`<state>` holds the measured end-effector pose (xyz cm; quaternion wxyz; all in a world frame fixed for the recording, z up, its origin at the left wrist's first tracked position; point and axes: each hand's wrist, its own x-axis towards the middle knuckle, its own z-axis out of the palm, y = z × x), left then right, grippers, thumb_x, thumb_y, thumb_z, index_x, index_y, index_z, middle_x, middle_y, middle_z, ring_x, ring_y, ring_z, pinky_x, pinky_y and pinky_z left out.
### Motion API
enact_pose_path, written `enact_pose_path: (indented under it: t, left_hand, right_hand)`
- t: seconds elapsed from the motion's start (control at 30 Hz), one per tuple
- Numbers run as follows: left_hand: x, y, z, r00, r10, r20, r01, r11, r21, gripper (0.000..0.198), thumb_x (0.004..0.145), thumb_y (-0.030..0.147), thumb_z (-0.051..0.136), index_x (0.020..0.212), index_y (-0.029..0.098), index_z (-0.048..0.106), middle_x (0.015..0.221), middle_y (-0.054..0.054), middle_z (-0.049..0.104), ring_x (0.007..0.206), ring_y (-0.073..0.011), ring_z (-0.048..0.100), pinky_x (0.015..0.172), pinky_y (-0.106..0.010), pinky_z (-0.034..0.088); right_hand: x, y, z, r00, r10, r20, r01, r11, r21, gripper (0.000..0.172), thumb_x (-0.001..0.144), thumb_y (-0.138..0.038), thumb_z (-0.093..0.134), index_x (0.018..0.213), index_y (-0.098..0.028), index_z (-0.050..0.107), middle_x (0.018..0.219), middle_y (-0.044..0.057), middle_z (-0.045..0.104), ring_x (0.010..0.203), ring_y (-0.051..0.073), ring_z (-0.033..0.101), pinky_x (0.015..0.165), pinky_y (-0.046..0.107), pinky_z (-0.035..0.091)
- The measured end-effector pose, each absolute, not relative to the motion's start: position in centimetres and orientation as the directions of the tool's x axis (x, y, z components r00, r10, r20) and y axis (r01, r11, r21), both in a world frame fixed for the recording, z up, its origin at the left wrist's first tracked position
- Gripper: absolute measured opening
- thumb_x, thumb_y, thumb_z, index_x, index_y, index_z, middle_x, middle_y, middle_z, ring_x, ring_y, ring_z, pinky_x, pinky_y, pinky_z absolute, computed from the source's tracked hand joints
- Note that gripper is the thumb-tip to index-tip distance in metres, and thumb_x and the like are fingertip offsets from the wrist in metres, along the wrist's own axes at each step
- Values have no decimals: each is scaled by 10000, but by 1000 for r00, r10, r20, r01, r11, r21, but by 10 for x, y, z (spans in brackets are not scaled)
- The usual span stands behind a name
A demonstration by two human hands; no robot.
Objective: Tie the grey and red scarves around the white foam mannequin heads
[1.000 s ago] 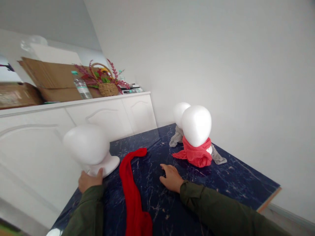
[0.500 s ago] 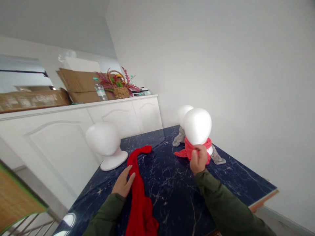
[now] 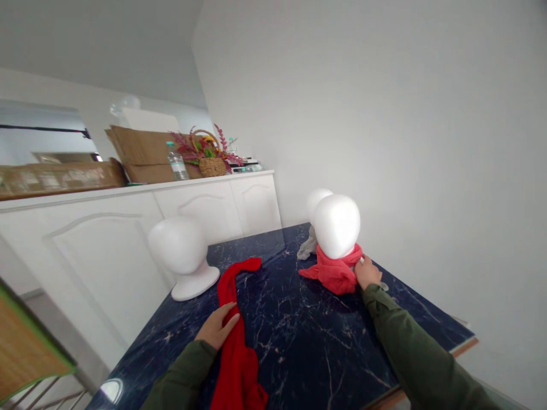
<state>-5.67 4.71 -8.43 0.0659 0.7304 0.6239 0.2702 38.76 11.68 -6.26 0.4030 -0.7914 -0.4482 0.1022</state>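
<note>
My left hand (image 3: pixel 217 327) lies on the long red scarf (image 3: pixel 233 341), thumb and fingers apart. The scarf stretches along the dark blue marbled table. A white mannequin head (image 3: pixel 337 225) stands at the right with a coral scarf (image 3: pixel 335 273) wrapped and knotted round its neck. At the right side of its base, my right hand (image 3: pixel 368 272) is closed, with a bit of white showing at the fingertips. Some fingers are hidden. Behind it is another white mannequin head (image 3: pixel 318 199) with a grey scarf (image 3: pixel 307 245), mostly covered from view.
A bare white mannequin head (image 3: pixel 182 250) stands at the table's left edge. Beyond it runs a white cabinet (image 3: pixel 106 233) bearing cardboard boxes (image 3: pixel 141 151), a plastic bottle (image 3: pixel 176 162) and a flower basket (image 3: pixel 212 166). A wall borders the right.
My right hand has moved from the front of the coral scarf to the right side of the mannequin head's base. The left hand still rests on the red scarf, slightly lower in view.
</note>
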Motion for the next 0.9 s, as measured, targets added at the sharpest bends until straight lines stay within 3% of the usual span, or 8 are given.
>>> enact_pose_path:
  t: [0.23, 0.37, 0.47, 0.57, 0.67, 0.8, 0.9]
  left_hand:
    - [-53, 45, -83, 79, 941, 328, 880, -220, 420, 488, 728, 476, 401, 1071, 163, 551, 1127, -95, 569, 1084, -220, 483, 1003, -384, 276]
    - [-53, 45, -80, 61, 944, 324, 880, -204, 429, 478, 725, 483, 397, 1063, 183, 552, 1125, -85, 571, 1089, -214, 478, 1018, -381, 245]
    - [-51, 43, -77, 52, 945, 322, 881, -195, 432, 477, 724, 485, 396, 1060, 184, 553, 1125, -83, 571, 1093, -216, 473, 1027, -384, 224]
    - [-48, 41, -77, 44, 949, 311, 882, -182, 434, 480, 730, 480, 388, 1065, 175, 548, 1125, -85, 570, 1093, -217, 471, 1024, -382, 232]
    - [-47, 41, -78, 43, 950, 310, 887, -179, 427, 473, 733, 471, 385, 1064, 174, 548, 1120, -86, 574, 1086, -220, 477, 1025, -389, 228]
    - [-42, 38, -73, 47, 936, 349, 884, -201, 422, 427, 720, 455, 412, 1026, 202, 570, 1098, -68, 592, 1075, -221, 490, 1034, -402, 207]
    - [-21, 30, -57, 83, 920, 382, 844, -269, 464, 393, 718, 452, 444, 987, 211, 599, 1062, -57, 612, 1042, -224, 515, 1000, -394, 288]
  right_hand:
    - [386, 117, -58, 562, 780, 276, 648, -207, -733, 440, 804, -315, 369, 1190, -117, 444, 1054, 145, 561, 1008, 267, 499, 880, 367, 331]
    - [380, 120, -61, 584, 727, 362, 560, -38, -827, 477, 784, -305, 393, 1208, -87, 406, 1155, 131, 497, 1057, 227, 461, 894, 299, 335]
    - [372, 123, -64, 621, 729, 288, 458, -39, -888, 569, 785, -359, 394, 1254, -43, 327, 1217, 160, 434, 1092, 226, 431, 879, 296, 350]
    - [367, 125, -68, 573, 802, 168, 416, -108, -903, 554, 830, -455, 272, 1159, -51, 459, 1042, 161, 555, 935, 233, 538, 765, 311, 413]
    - [366, 126, -70, 502, 853, 143, 449, -116, -886, 560, 853, -446, 198, 955, -69, 599, 884, 164, 604, 870, 254, 565, 738, 332, 409]
    - [369, 127, -68, 484, 856, 182, 496, -97, -863, 528, 861, -393, 215, 907, -48, 612, 922, 200, 588, 962, 283, 525, 801, 344, 368]
    - [365, 125, -66, 495, 842, 214, 506, -79, -859, 557, 869, -385, 167, 938, -34, 595, 935, 215, 580, 984, 290, 512, 803, 352, 366]
